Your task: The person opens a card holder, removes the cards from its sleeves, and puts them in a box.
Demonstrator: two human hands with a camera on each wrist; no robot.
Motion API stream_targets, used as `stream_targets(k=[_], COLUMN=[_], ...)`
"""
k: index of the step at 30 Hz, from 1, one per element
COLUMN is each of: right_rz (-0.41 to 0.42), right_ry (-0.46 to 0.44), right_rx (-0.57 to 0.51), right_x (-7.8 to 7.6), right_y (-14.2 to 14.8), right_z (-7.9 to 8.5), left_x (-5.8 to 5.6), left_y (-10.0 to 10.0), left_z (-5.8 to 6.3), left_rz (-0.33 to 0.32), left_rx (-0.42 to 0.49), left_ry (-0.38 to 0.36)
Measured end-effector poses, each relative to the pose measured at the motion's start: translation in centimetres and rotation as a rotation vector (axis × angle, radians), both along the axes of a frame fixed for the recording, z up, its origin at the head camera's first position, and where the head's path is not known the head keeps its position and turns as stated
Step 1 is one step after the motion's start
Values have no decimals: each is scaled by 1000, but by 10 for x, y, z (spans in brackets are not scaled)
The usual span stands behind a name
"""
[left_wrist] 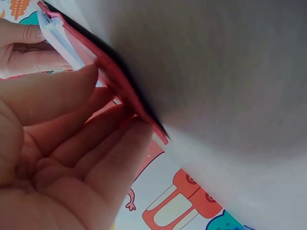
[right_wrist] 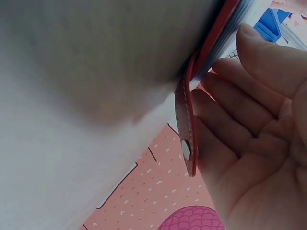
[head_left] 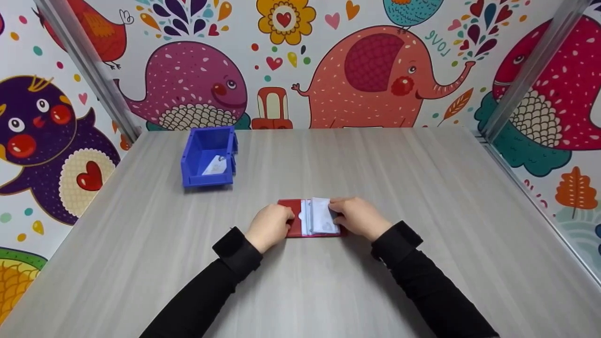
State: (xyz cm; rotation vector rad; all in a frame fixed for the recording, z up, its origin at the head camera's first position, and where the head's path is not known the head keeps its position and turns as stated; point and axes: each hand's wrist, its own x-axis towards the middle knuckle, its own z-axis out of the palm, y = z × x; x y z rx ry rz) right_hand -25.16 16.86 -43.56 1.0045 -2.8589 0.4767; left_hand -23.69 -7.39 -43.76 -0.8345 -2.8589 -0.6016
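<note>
A red card holder (head_left: 295, 227) lies spread on the table in the head view, its pale plastic sleeves (head_left: 324, 217) fanned toward the right. My left hand (head_left: 269, 226) grips the left cover; the left wrist view has the thumb on the inner face and the other fingers along the edge. At the opposite side, my right hand (head_left: 360, 217) holds the sleeves and right edge, thumb over the stack. A stitched red strap (right_wrist: 184, 115) with a metal snap (right_wrist: 186, 149) hangs out beside the right fingers. The right cover is mostly hidden.
Toward the back left of the wood-grain table (head_left: 399, 173) stands a blue plastic bin (head_left: 206, 180) with a whitish card (head_left: 216, 165) inside. Walls printed with cartoon animals (head_left: 371, 84) enclose the back and sides. Both wrists wear black bands (head_left: 238, 251).
</note>
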Motion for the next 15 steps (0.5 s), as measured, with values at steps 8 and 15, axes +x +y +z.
stream_targets(k=[8,15], right_rz=[20,37], right_ry=[31,45], right_rx=[-1,4], right_x=[1,2], right_y=[1,0], right_z=[-2,-3], left_x=[0,0], left_y=[0,-1], left_z=[0,-1], left_rz=[-8,-24], left_rx=[-3,5], left_ry=[28,37])
